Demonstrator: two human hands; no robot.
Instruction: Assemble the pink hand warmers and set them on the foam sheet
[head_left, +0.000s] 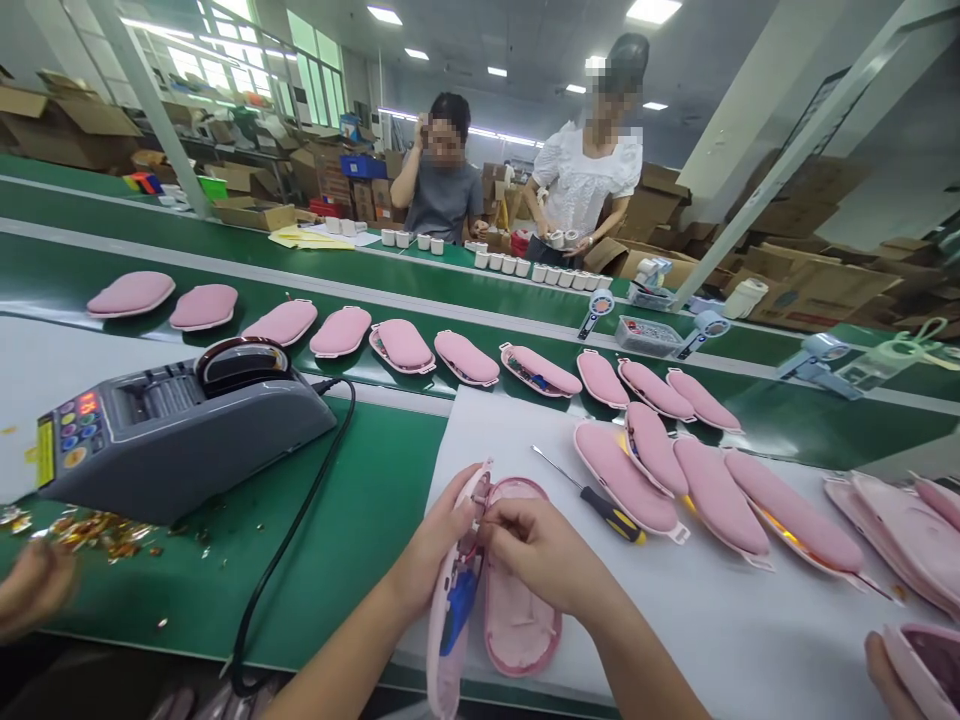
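My left hand (429,555) is wrapped round a pink oval shell half (442,650), tipped up on its long edge. Inside that half a blue part (460,605) shows, along with small wires. My right hand (536,550) is closed in a pinch at the shell's inner side, near its upper end; what the fingertips hold is too small to make out. Just under my right hand, an empty-looking pink shell half (525,630) lies hollow side up on the white sheet (630,620). A screwdriver (611,512) with a black and yellow handle rests beyond it.
A grey tape dispenser (187,430) with a black cable stands left, amid tape scraps (105,532). Several pink shells (405,345) line the green belt; more (720,490) lie right. Another person's hand (37,590) is at left, another (889,680) at right. Two people stand opposite.
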